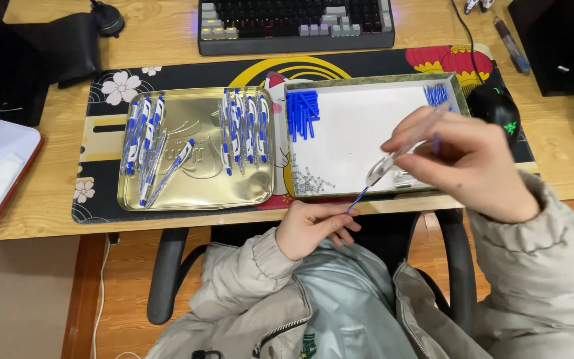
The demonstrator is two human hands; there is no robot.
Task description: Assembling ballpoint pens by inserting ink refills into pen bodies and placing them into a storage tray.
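Right hand (474,166) pinches the clear pen barrel (403,147) slanting down-left, left hand (310,226) pinches the blue refill (357,198) aimed into its tip.

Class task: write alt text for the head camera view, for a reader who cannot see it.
A seated person's right hand holds a clear pen barrel while the left hand feeds a thin blue refill into its tip. On the desk ahead, a gold tray holds blue-and-white pens, and a white tray holds loose parts.
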